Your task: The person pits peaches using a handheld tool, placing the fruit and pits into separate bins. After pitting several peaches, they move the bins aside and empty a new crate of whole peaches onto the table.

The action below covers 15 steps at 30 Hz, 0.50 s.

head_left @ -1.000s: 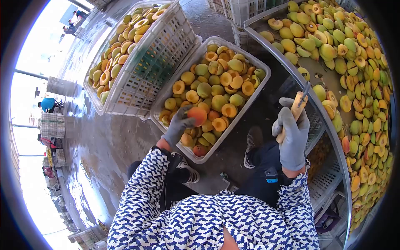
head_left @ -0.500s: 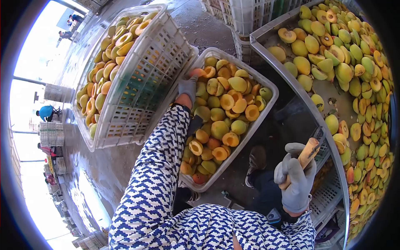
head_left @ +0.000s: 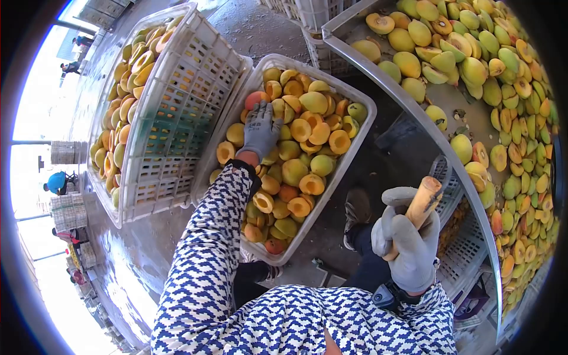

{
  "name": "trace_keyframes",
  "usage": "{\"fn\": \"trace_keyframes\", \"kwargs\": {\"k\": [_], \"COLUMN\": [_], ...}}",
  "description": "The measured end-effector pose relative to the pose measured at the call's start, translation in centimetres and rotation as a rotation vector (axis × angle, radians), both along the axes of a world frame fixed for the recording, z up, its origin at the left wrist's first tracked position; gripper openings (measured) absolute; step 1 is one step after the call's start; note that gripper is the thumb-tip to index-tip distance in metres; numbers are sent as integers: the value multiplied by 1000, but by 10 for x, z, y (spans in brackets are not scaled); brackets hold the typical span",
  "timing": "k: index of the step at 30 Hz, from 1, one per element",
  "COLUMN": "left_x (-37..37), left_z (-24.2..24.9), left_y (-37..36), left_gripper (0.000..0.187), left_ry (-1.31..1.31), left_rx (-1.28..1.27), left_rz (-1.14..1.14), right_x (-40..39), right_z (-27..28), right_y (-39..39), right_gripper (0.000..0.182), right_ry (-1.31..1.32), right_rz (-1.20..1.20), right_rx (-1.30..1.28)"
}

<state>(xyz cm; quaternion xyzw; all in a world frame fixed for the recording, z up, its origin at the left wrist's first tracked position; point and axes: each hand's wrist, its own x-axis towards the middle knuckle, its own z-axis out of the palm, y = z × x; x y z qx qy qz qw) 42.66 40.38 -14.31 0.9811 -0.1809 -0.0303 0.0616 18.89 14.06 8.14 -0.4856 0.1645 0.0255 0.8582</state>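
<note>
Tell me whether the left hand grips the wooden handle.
No, the right hand grips the wooden handle, while the left hand is over fruit.

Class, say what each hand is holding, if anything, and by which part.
The right hand grips a wooden handle below its exposed upper end. The left hand is at a reddish fruit; whether it grips it cannot be told.

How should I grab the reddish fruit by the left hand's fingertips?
Probably from above, cupping the reddish fruit around its rounded sides: its top is mostly uncovered, while the crate's wall stands close on one side and other fruit crowds another.
</note>
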Motion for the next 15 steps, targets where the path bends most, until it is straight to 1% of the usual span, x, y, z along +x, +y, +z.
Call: {"fn": "trace_keyframes", "kwargs": {"k": [2, 4, 5, 6, 8, 9, 10, 11, 12, 13, 14, 15], "left_x": [2, 1, -3, -10, -24, -44, -68, -93, -119, -148, -181, -213], "left_z": [-3, -5, 4, 16, 37, 67, 98, 110, 121, 131, 140, 148], "left_y": [-1, 1, 0, 1, 11, 9, 14, 26, 41, 51, 58, 69], "left_gripper": [60, 60, 57, 55, 49, 46, 43, 42, 42, 42, 44, 45], "left_ry": [-20, -89, -41, 4, -48, 37, 117, 203, 278, 253, 291, 320], "left_rx": [-52, -85, -148, -217, -335, -474, -595, -802, -1005, -999, -1199, -1396], "left_rz": [22, -24, -4, 8, -60, -7, 70, 193, 333, 365, 471, 585], "right_x": [1, 2, 4, 6, 10, 12, 13, 15, 20, 29, 34, 47], "right_z": [-2, 1, -2, 0, 1, -1, 2, 2, -8, -32, -19, -37], "right_y": [1, 1, -3, -5, -16, -26, -38, -55, -74, -103, -118, -145], "right_gripper": [31, 29, 30, 31, 33, 33, 34, 31, 28, 28, 31, 33], "right_ry": [-8, 28, 36, 27, -20, -51, -23, 23, -55, -233, -141, -157], "right_rz": [-17, -57, -70, -99, -196, -237, -300, -305, -374, -435, -309, -293], "right_rx": [-4, -24, -74, -111, -222, -280, -307, -441, -709, -1363, -1591, -1870]}}
